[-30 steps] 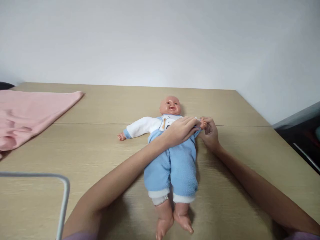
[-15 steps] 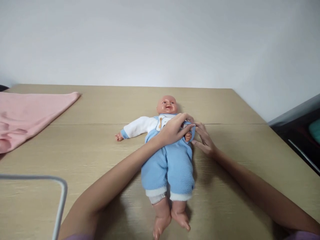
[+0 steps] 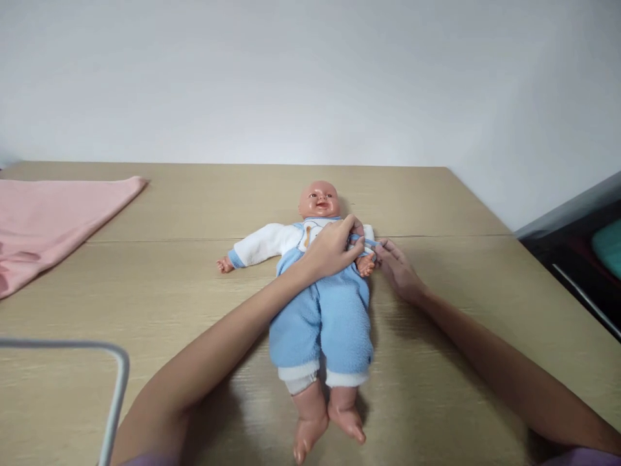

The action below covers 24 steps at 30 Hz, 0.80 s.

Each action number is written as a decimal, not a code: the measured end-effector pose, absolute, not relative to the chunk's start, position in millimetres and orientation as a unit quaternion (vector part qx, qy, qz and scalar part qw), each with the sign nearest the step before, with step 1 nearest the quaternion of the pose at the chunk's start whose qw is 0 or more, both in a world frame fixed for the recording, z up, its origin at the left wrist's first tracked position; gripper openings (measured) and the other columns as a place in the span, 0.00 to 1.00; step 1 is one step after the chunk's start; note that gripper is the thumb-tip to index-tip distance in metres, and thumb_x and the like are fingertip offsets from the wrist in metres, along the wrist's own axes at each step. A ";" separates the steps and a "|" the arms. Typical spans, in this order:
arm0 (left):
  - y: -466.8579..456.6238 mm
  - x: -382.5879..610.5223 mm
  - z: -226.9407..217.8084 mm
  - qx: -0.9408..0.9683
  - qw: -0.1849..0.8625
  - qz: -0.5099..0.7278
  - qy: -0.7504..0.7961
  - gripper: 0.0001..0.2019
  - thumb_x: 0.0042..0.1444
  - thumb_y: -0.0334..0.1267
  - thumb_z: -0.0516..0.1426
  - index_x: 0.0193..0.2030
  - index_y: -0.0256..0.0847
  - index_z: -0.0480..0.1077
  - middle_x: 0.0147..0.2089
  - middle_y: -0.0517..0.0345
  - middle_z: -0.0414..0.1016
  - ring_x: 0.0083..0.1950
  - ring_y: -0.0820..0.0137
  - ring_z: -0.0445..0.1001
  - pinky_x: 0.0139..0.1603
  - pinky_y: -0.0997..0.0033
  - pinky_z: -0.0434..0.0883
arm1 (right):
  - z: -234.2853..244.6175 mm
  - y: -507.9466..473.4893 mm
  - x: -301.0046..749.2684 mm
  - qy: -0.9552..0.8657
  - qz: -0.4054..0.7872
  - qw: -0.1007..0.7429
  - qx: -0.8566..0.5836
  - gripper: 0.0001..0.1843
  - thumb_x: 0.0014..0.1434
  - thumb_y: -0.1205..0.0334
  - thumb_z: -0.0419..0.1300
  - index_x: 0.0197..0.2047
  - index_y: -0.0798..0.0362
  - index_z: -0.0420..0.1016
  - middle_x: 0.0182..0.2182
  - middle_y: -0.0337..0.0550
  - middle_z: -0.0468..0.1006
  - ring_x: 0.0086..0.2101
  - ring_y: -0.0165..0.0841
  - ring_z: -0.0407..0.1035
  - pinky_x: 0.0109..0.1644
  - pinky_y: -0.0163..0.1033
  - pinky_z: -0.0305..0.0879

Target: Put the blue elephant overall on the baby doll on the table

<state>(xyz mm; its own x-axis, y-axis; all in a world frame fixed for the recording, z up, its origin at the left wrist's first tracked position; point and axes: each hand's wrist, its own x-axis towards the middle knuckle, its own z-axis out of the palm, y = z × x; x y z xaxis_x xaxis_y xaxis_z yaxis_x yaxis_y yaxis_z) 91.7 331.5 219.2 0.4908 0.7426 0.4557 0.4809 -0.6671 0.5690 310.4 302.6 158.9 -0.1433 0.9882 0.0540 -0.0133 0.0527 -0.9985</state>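
A baby doll (image 3: pixel 320 310) lies on its back, head at the far end, in a blue and white fleece outfit. My left hand (image 3: pixel 334 246) rests over the doll's chest, thumb and fingers closed on the blue cuff (image 3: pixel 363 241) of the sleeve on the right side. From the right, my right hand (image 3: pixel 398 268) pinches the other edge of that cuff. The doll's small hand (image 3: pixel 365 264) shows just below the cuff. Its other arm (image 3: pixel 264 246) stretches out to the left with the sleeve down to the wrist.
A pink cloth (image 3: pixel 58 226) lies at the left on the wooden table (image 3: pixel 194 304). A grey metal bar (image 3: pixel 119 382) bends across the lower left corner. Behind the table stands a pale wall (image 3: pixel 301 77). A dark object (image 3: pixel 582 239) is beyond the right edge.
The cuff has been drawn up off the doll's hand, which now shows more fully. My right fingers have closed in on the cuff's edge. The view has shifted slightly.
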 end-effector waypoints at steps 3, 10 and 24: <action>330.0 93.0 219.6 0.839 0.150 0.334 0.401 0.05 0.70 0.40 0.55 0.49 0.44 0.68 0.44 0.51 0.82 0.46 0.57 0.79 0.56 0.54 0.70 | 152.0 297.2 307.3 -0.524 0.506 0.497 -0.471 0.24 0.62 0.35 0.71 0.39 0.44 0.70 0.31 0.34 0.73 0.31 0.35 0.68 0.38 0.41 0.72; 326.7 95.1 222.2 0.851 0.098 0.269 0.440 0.09 0.72 0.43 0.54 0.46 0.43 0.72 0.43 0.49 0.84 0.51 0.52 0.80 0.61 0.49 0.69 | 142.3 291.4 299.6 -0.482 0.458 0.543 -0.513 0.18 0.66 0.42 0.69 0.41 0.44 0.69 0.33 0.35 0.75 0.34 0.35 0.73 0.39 0.40 0.74; 331.3 96.3 221.8 0.841 0.118 0.291 0.440 0.08 0.75 0.42 0.55 0.43 0.44 0.71 0.39 0.53 0.82 0.43 0.58 0.79 0.51 0.57 0.67 | 148.9 347.3 296.1 -0.506 0.484 0.528 -0.480 0.14 0.56 0.46 0.66 0.40 0.45 0.81 0.48 0.43 0.87 0.56 0.46 0.79 0.69 0.49 0.73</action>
<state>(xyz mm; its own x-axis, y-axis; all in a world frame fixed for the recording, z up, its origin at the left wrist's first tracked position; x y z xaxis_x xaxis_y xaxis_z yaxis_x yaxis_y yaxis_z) 96.3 331.3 221.8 0.4428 0.8090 0.3866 0.6719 -0.5849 0.4543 296.1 347.3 148.9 0.0188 0.9974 0.0700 -0.0252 0.0705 -0.9972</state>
